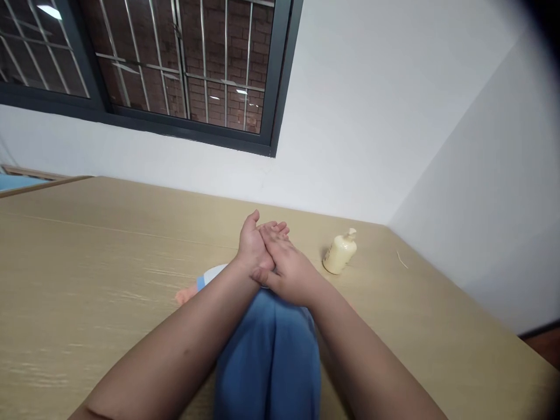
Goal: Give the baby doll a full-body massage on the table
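Observation:
My left hand (pixel 254 242) is held palm up above my knees, its fingers stretched out and its thumb raised. Across that palm lies my right hand (pixel 286 262), palm down with extended fingers, its thumb by the left wrist. The two hands touch, and no object shows between them. To the right, a pale yellow pump bottle (pixel 340 254) stands on the light wooden surface (pixel 109 251). Partly hidden behind my left forearm is a white thing with a blue band and a peach-coloured end (pixel 187 294); its kind cannot be made out.
My legs in blue trousers (pixel 271 361) fill the lower middle. A thin pale strand (pixel 401 259) lies right of the bottle. White walls (pixel 350 116) rise behind and to the right, with a dark-framed barred window (pixel 275 87) at upper left.

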`<state>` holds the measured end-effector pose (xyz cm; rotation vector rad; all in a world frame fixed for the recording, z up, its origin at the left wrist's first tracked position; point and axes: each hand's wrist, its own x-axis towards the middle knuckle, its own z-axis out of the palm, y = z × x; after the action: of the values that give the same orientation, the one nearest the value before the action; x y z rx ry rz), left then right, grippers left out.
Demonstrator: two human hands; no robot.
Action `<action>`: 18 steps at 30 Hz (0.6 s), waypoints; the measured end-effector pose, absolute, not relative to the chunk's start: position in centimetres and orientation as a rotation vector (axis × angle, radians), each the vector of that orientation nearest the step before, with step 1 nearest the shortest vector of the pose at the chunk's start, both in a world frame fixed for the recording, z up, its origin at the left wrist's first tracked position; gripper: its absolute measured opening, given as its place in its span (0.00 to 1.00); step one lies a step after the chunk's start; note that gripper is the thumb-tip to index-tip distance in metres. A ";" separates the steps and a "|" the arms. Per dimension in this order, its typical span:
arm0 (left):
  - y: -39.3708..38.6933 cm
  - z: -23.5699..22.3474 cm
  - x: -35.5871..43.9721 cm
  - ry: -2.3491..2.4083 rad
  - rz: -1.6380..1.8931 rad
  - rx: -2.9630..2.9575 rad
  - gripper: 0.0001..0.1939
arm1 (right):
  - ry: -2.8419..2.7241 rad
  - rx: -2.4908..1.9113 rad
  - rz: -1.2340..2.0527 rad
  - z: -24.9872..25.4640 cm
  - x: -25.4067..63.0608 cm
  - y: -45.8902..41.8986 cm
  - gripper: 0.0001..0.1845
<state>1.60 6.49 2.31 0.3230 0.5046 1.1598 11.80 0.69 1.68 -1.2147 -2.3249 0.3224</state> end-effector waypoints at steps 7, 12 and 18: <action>7.8 2.5 -0.3 0.507 1.266 0.403 0.37 | -2.309 -1.286 0.247 1.2 11.4 0.8 0.52; 9.0 1.9 -1.1 0.463 1.302 0.385 0.40 | -2.345 -1.155 0.328 2.2 10.8 -0.6 0.52; 7.7 1.5 0.7 0.443 1.204 0.377 0.39 | -2.327 -1.098 0.369 2.1 11.1 -0.3 0.56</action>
<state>0.66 7.66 1.54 0.3769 0.4428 1.2043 11.08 -0.25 2.12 -1.0975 -2.3268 0.3688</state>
